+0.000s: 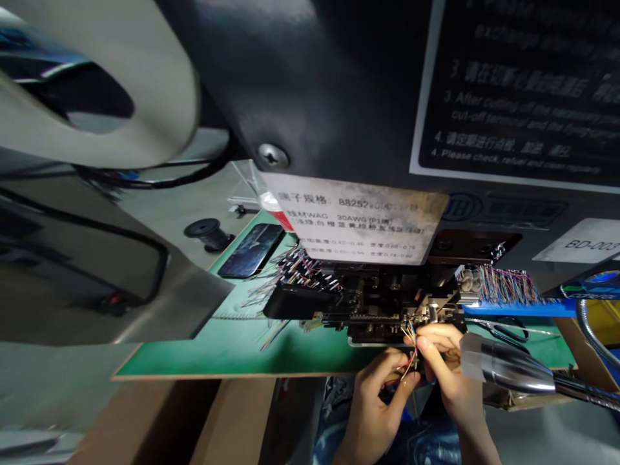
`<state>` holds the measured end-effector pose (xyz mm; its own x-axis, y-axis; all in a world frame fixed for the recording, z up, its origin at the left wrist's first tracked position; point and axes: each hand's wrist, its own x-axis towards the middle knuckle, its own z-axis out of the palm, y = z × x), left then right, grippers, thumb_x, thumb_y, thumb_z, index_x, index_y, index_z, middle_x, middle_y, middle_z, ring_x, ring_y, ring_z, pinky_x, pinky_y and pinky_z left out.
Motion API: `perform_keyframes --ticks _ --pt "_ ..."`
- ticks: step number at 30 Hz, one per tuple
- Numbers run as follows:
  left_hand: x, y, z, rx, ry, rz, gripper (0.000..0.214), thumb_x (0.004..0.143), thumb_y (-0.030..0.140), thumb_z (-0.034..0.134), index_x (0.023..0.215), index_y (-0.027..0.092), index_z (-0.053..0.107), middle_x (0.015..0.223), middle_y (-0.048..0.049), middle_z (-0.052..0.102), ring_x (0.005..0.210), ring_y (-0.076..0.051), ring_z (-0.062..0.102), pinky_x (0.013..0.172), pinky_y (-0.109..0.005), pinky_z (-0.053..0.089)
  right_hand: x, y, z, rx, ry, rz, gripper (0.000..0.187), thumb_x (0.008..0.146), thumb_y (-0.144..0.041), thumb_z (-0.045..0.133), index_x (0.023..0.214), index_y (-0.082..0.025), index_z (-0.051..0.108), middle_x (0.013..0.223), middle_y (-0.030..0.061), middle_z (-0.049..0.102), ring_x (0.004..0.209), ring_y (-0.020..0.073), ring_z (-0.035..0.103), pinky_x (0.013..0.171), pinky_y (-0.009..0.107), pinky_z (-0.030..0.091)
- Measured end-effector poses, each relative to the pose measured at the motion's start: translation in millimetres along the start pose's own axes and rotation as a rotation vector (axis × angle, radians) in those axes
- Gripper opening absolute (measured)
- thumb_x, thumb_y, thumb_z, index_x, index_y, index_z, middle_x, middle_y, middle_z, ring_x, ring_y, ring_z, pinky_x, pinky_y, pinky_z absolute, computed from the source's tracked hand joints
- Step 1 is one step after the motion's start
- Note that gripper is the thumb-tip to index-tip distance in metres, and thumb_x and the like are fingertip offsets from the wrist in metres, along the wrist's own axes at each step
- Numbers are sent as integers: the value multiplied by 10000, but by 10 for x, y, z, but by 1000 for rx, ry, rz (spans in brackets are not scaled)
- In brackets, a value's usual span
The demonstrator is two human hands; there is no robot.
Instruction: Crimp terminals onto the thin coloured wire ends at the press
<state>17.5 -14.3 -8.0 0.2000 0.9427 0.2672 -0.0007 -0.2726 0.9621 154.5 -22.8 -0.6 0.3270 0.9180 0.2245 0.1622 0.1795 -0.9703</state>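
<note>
A small bunch of thin multicoloured wires (410,334) is at the front edge of a crimping machine (310,84). My right hand (448,361) pinches it between thumb and fingers, with wire ends fanning out toward the machine's crimping head (431,311). Below and to the left, my left hand (380,397) has its thumb and fingertips closed around the lower part of the same wires. Red and yellow strands show between the two hands. The fingers partly hide the bunch's lower end.
A metal gooseneck lamp (516,367) reaches in close beside my right wrist. Scissors (506,330) lie on the green mat (179,358). More wires (303,268) sit left of the head; others (508,285) hang over a blue tray (526,309). A phone (252,250) and black spool (208,232) are farther left.
</note>
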Motion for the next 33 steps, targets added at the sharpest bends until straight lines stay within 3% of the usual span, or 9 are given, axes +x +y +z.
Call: perform_keyframes --ticks 5,10,14,21,28,30,33 --pt "-18 22 -64 -21 -31 -38 73 941 196 709 929 195 782 850 -49 783 706 -194 790 659 -210 660 -29 22 -54 -40 -56 -1 190 1031 -372 654 1034 -285 823 954 52 827 826 246 758 725 358 613" --pt "28 154 -265 -138 -216 -183 143 930 306 762 845 191 774 822 -45 735 599 -197 778 593 -233 660 -17 -52 -176 -200 -151 -152 121 1004 -310 701 942 -273 798 1022 46 792 939 241 738 899 374 575" --pt "78 226 -353 -142 -320 -245 140 917 287 759 808 200 772 774 -28 699 619 -197 777 608 -234 655 -24 -72 -214 -135 -221 -114 149 1016 -305 688 904 -265 776 985 31 792 928 221 758 882 337 591" --pt "51 127 -222 -97 -196 -199 115 922 263 737 829 196 738 806 -36 728 630 -197 783 617 -231 653 -70 -46 -123 -21 -94 -13 117 1004 -307 710 985 -272 820 935 33 823 804 219 777 768 335 637" --pt "11 11 -62 -7 -68 -40 102 923 142 682 873 192 755 828 -32 769 689 -174 786 654 -188 647 -50 -86 -3 141 3 121 123 989 -372 729 1013 -271 796 909 39 827 499 158 607 495 301 545" --pt "5 -13 -34 27 -19 4 119 916 120 676 924 194 768 858 -36 782 724 -179 793 667 -192 654 -45 -82 3 132 6 123 125 991 -372 724 1028 -279 799 917 42 832 517 168 623 511 311 555" --pt "5 -25 -8 58 26 66 159 910 91 669 955 201 775 861 -30 785 733 -175 792 668 -184 654 -41 -68 -2 70 8 92 137 999 -376 705 1017 -295 814 965 51 835 709 227 729 625 355 603"
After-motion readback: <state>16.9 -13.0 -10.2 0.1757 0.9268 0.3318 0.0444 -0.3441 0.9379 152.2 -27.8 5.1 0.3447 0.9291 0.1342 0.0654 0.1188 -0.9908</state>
